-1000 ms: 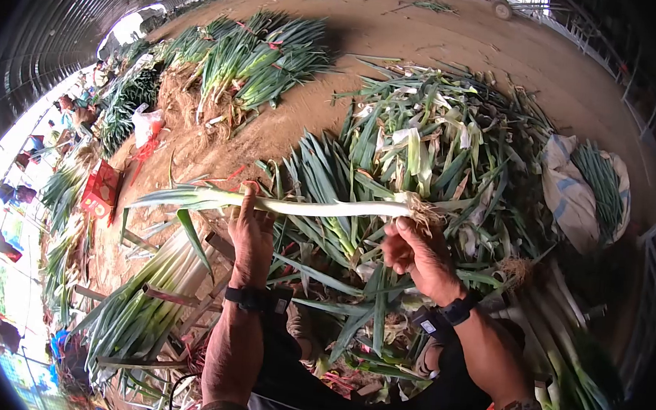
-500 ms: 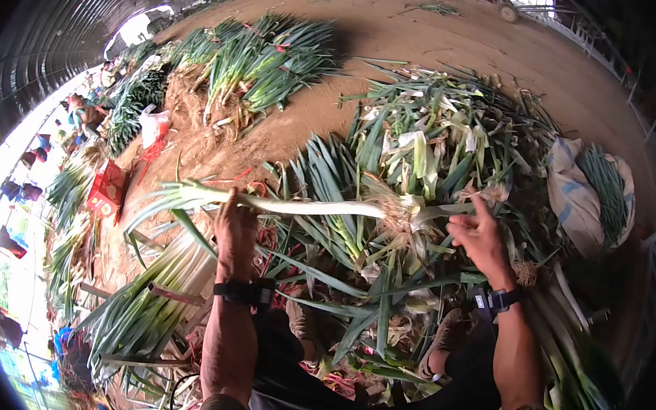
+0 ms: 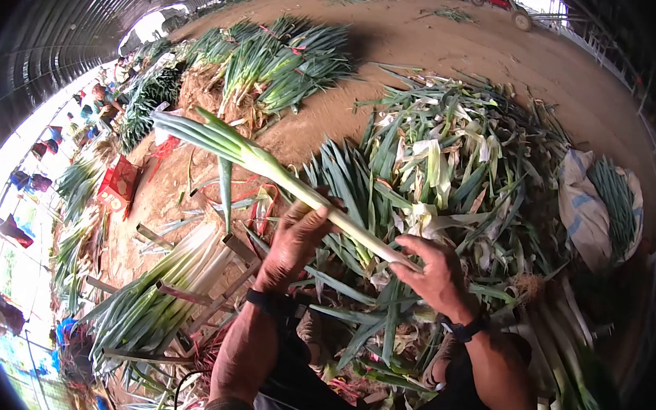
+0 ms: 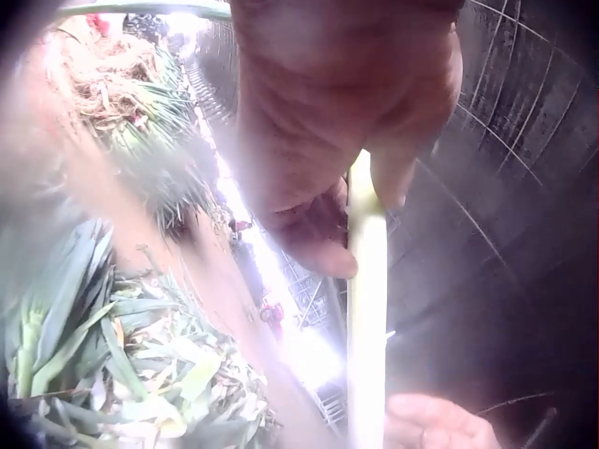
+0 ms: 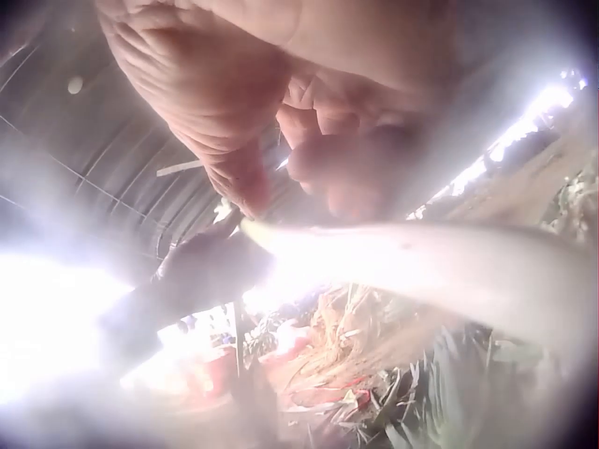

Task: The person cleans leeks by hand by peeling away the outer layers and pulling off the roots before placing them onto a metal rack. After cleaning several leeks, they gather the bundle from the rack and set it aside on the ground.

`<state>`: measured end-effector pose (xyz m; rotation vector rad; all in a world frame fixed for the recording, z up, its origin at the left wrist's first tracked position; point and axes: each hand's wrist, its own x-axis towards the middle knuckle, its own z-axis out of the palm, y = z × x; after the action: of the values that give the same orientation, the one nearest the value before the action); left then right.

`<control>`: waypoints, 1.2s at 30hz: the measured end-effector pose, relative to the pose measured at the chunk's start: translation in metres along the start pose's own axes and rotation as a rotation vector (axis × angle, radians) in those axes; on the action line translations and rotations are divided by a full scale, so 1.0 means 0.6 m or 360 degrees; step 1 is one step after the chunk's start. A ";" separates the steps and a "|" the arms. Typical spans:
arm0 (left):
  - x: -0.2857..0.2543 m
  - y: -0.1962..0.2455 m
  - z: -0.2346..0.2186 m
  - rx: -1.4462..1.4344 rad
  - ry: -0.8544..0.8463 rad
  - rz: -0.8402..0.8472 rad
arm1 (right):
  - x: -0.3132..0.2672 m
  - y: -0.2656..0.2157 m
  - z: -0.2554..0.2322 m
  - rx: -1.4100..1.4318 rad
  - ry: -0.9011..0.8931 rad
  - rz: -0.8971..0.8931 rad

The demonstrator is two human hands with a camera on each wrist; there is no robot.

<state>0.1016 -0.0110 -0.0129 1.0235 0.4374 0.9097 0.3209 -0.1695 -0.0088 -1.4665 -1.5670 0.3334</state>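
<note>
A long green onion (image 3: pixel 284 174) with a pale stalk and green leaves slants from upper left down to lower right. My left hand (image 3: pixel 299 230) grips the stalk at its middle; the left wrist view shows the stalk (image 4: pixel 367 309) running past its fingers. My right hand (image 3: pixel 431 271) pinches the white root end, which shows as a pale stalk (image 5: pixel 421 267) under the right hand's curled fingers. Both hands hover over a heap of trimmed green leaves (image 3: pixel 439 160).
Stacked cleaned onions (image 3: pixel 155 292) lie on a wooden rack at the lower left. More onion bundles (image 3: pixel 277 62) sit on the dirt floor behind. A white sack (image 3: pixel 586 202) with onions is at the right, a red box (image 3: pixel 118 181) at the left.
The onion has swung from level to a steep slant, leaves up and left. My right hand came back from the leaf heap and took hold of the root end.
</note>
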 end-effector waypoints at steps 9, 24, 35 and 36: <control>0.001 -0.004 0.008 -0.0205 -0.0156 0.0053 | 0.001 0.032 0.021 0.0514 -0.0495 0.0449; -0.003 -0.016 -0.031 -0.0270 0.0262 0.0135 | -0.010 0.039 0.039 0.0431 -0.0442 0.0507; -0.003 -0.004 -0.005 -0.0197 0.0492 0.0204 | -0.008 0.033 0.026 0.0808 -0.0416 0.0738; -0.003 -0.008 -0.006 -0.0207 0.0474 0.0254 | -0.009 0.031 0.023 0.0848 -0.0473 0.0767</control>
<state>0.1003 -0.0115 -0.0186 0.8144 0.5429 1.2260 0.3214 -0.1644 -0.0322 -1.3820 -1.1866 1.1990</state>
